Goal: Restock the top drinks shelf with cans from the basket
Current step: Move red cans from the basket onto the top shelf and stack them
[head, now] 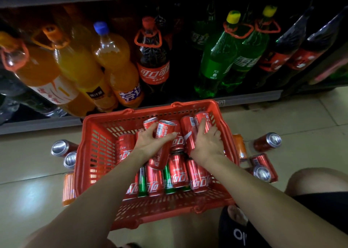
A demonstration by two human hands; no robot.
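Both hands reach down into a red slatted plastic shopping basket [90, 153] that sits on the pale tiled floor [33, 187] in front of a dark bottom shelf.

The left hand [150, 141] has its fingers curled round a red aluminium cola can [163, 134], thumb on the can's near side and fingertips wrapped over its far side; the can is tilted, its top end raised toward the shelf and its lower end jutting out below the palm. The right hand [206, 143] wraps round a second red cola can [189, 133] lying lengthwise, the forefinger stretched out along a neighbouring red can [202, 118] just beyond the fingertips, the other fingers bent over the far side.

Under and behind both palms lie more red cola cans [178, 172] in a loose layer, with two green cans [142, 182] wedged between them nearer the wrists.

Outside the basket, left of the left hand, silver-topped cans [60, 148] stand on the floor with an orange can [68, 189] nearer the elbow; right of the right hand stand further red cans [267, 141].

Beyond the fingertips the shelf holds large plastic bottles: orange soda [113, 63], dark cola [153, 59] and green lemon-lime [216, 59].
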